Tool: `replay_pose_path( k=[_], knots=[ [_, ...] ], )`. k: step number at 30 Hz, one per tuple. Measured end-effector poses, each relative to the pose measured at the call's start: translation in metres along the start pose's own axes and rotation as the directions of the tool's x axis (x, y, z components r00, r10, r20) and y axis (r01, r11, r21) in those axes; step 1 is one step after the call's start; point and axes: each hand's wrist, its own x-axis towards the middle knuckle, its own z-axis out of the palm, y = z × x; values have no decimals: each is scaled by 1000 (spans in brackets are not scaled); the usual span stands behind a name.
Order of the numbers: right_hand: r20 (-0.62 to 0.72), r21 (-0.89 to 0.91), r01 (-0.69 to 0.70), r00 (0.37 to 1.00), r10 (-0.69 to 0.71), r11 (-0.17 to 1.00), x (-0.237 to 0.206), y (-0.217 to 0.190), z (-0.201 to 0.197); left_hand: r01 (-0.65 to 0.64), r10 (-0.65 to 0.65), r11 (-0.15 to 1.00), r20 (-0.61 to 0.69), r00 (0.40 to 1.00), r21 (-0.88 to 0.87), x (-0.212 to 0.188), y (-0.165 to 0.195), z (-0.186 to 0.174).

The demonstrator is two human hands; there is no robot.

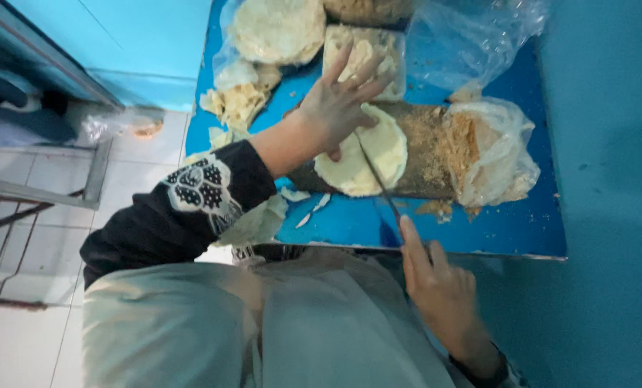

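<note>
My left hand (339,100) lies flat, fingers spread, on a pale round flatbread (378,154) that rests on a dark wooden board (425,154). My right hand (439,287) grips the handle of a thin knife (377,176), forefinger laid along it. The blade runs across the flatbread just beside my left hand. The board sits on a blue table (479,230).
A stack of round flatbreads (278,29) and torn scraps (238,100) lie at the table's far left. A plastic bag of brown crumbs (490,147) lies on the board's right end, and an empty clear bag (472,39) behind it. A blue wall (608,179) runs along the right.
</note>
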Motion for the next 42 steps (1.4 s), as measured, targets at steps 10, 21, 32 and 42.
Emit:
replay_pose_path(
  k=[10,21,32,42],
  knots=[
    [-84,10,57,995,-56,998,-2,-2,15,14,-14,1000,-16,1000,-3,0,-3,4],
    [-71,-118,-7,997,-2,993,-9,-5,19,46,-47,999,-32,998,-11,2,-7,12],
    [-139,-79,5,990,-16,997,-19,-1,33,73,-73,997,5,997,13,3,-4,14],
    [-18,-104,37,999,-39,994,-20,2,26,82,-74,991,-73,995,110,12,-1,29]
  ],
)
